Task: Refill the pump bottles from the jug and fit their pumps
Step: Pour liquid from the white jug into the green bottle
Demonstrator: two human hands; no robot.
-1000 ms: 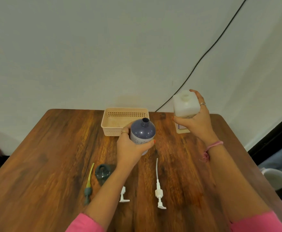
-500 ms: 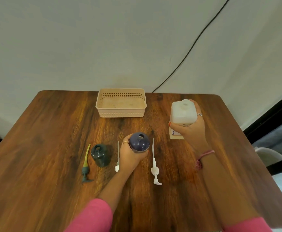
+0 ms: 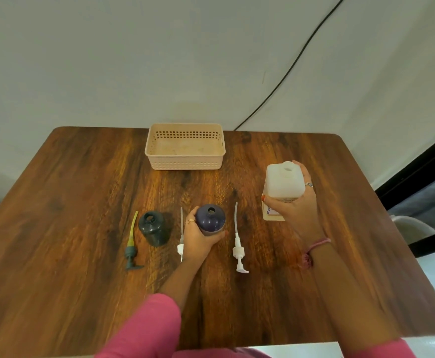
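Note:
A dark purple bottle point(image 3: 210, 218) with an open neck stands on the wooden table point(image 3: 82, 202), and my left hand point(image 3: 198, 241) grips its side. My right hand point(image 3: 296, 205) holds the white jug point(image 3: 283, 184), uncapped and upright, at the right of the table. A dark green bottle point(image 3: 154, 227) stands open to the left. Three pumps lie flat: a green one with a yellow tube point(image 3: 131, 244), a white one point(image 3: 181, 241) partly behind my left hand, and another white one point(image 3: 239, 250) right of the purple bottle.
A beige perforated basket point(image 3: 185, 164) sits at the back middle of the table, against the wall. A black cable point(image 3: 288, 65) runs down the wall behind it. The table's right edge borders a dark frame and a pale chair point(image 3: 415, 226).
Both hands came down and toward me: the purple bottle went from raised in front of the basket to standing between the white pumps, and the jug dropped lower at the right.

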